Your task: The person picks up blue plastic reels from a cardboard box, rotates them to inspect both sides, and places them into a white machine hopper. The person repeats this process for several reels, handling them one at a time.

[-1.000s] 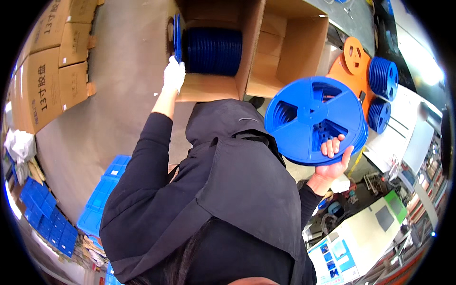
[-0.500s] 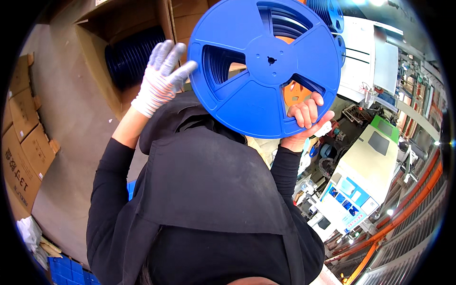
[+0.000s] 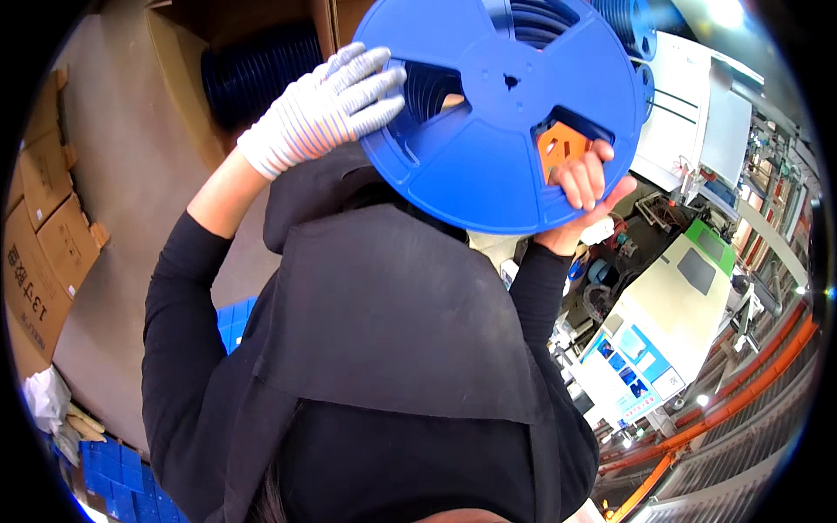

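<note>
- A large blue plastic reel (image 3: 501, 109) is held up in front of the person, its flat face turned toward the camera, filling the upper middle of the view.
- The right hand (image 3: 582, 187), bare, grips the reel at its lower right edge; the fingers curl in through one of the cut-out windows and the thumb sits outside on the rim.
- The left hand (image 3: 327, 105), in a white knit glove with faint stripes, lies flat with fingers spread against the reel's left rim; it presses rather than clasps, as far as the view shows.
- Through the window by the right fingers an orange part (image 3: 561, 144) shows behind the reel; what it belongs to is hard to tell.
- Behind the reel, upper left, an open cardboard box (image 3: 179, 87) holds a row of dark blue reels (image 3: 257, 74) standing on edge.
- More blue reels (image 3: 628, 22) are stacked at the upper right, just past the held reel's rim.
- Folded cardboard boxes (image 3: 44, 227) lie along the left edge.
- A white and green machine (image 3: 671, 296) stands at the right, below the right hand.
- Blue crates (image 3: 122, 466) show at the lower left.
</note>
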{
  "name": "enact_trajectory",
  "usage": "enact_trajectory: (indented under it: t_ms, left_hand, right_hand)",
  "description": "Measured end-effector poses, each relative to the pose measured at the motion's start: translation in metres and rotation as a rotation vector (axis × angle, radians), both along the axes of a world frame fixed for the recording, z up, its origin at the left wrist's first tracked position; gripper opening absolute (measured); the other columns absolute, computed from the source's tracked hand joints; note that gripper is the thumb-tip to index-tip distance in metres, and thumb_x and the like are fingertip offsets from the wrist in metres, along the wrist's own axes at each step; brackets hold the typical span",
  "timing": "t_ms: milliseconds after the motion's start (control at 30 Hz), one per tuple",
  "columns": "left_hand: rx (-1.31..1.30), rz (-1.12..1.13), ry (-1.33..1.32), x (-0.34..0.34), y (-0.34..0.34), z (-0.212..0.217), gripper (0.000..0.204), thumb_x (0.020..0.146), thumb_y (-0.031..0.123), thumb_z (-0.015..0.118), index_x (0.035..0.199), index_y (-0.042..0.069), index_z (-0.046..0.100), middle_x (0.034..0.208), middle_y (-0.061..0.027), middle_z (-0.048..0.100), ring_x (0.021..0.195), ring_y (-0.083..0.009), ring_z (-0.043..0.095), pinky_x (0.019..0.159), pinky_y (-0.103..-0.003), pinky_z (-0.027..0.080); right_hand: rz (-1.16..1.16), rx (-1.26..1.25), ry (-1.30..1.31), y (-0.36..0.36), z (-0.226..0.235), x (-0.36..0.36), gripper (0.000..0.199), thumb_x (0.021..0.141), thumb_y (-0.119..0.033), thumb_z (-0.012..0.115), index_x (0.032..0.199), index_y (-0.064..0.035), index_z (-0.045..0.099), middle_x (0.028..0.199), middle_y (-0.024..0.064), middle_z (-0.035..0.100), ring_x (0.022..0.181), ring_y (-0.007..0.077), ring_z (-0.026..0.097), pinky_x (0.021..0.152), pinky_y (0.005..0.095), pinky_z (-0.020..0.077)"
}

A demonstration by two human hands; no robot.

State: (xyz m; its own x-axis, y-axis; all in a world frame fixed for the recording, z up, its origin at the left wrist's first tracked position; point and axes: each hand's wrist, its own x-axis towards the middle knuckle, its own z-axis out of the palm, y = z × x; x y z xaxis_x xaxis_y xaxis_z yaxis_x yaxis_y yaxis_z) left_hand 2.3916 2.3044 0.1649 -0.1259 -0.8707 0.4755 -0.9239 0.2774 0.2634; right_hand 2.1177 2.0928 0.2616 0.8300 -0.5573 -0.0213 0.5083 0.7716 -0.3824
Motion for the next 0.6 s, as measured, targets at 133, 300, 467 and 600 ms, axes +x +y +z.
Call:
enact_trajectory:
  t_ms: [133,300,467,600]
  left_hand:
    - [0.005,0.035,0.063,-0.008,0.008,-0.015,0.047,0.076,0.017,0.065,0.121,0.01,0.053,0.134,-0.0187,0.05,0.123,-0.0383,0.049,0.103,-0.045,0.041]
    - [0.219,0.013,1.207,-0.007,0.017,-0.032,0.031,0.082,0.001,0.061,0.112,0.009,0.059,0.116,-0.0112,0.064,0.107,-0.0274,0.062,0.085,-0.033,0.053]
    - [0.091,-0.026,2.457,-0.008,0.043,-0.005,0.021,0.087,0.007,0.063,0.107,0.006,0.057,0.105,-0.0172,0.066,0.104,-0.0303,0.064,0.085,-0.044,0.056]
    - [-0.001,0.034,2.523,-0.009,0.058,-0.009,0.026,0.084,0.009,0.067,0.107,0.006,0.057,0.105,-0.0184,0.066,0.102,-0.0318,0.065,0.081,-0.045,0.058]
  right_hand:
    - [0.0,0.034,0.06,-0.003,0.003,-0.001,0.059,0.089,-0.041,0.064,0.123,0.0033,0.044,0.07,-0.0008,0.045,0.059,0.0089,0.047,0.057,0.0249,0.04]
    - [-0.223,-0.051,0.545,-0.019,0.005,0.022,0.061,0.09,-0.046,0.059,0.125,0.0024,0.046,0.078,0.0001,0.043,0.069,0.011,0.044,0.066,0.0282,0.0382]
    - [-0.151,-0.075,0.563,-0.024,-0.021,-0.006,0.051,0.094,-0.044,0.052,0.117,0.0013,0.052,0.072,-0.0013,0.039,0.061,0.0102,0.037,0.059,0.0262,0.0347]
    - [-0.231,-0.099,0.641,-0.024,-0.023,-0.034,0.049,0.096,-0.043,0.05,0.115,0.0017,0.053,0.071,-0.0008,0.041,0.061,0.0107,0.039,0.058,0.0267,0.0353]
